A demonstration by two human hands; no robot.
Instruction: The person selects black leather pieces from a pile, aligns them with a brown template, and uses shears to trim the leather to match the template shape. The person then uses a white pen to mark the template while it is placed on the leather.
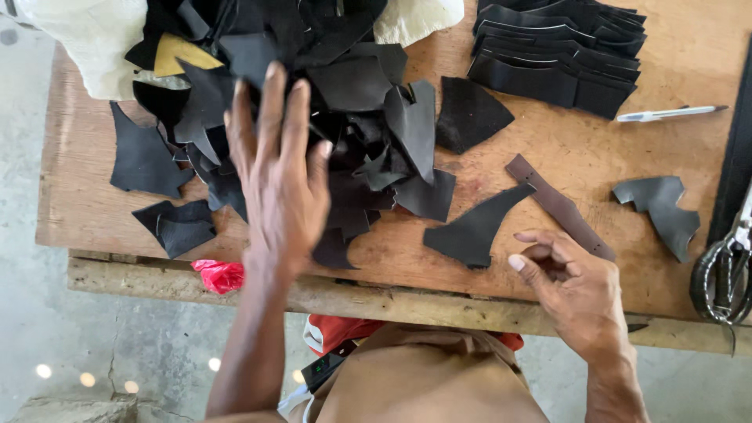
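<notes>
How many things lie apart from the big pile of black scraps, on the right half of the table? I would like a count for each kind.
Black leather piece: 1
Brown leather strap: 1
Grey leather piece: 1
Pen: 1
Scissors: 1
Stack of black cut strips: 1
Total: 6

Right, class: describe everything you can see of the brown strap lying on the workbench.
The brown strap is a narrow, flat strip, seemingly leather, matte dark brown with squared ends. It lies flat and diagonal on the wooden table, running from upper left down to lower right. Its upper end sits beside the tip of a black leather piece; its lower end lies just by the right hand, whose curled fingers do not clearly touch it.
</notes>
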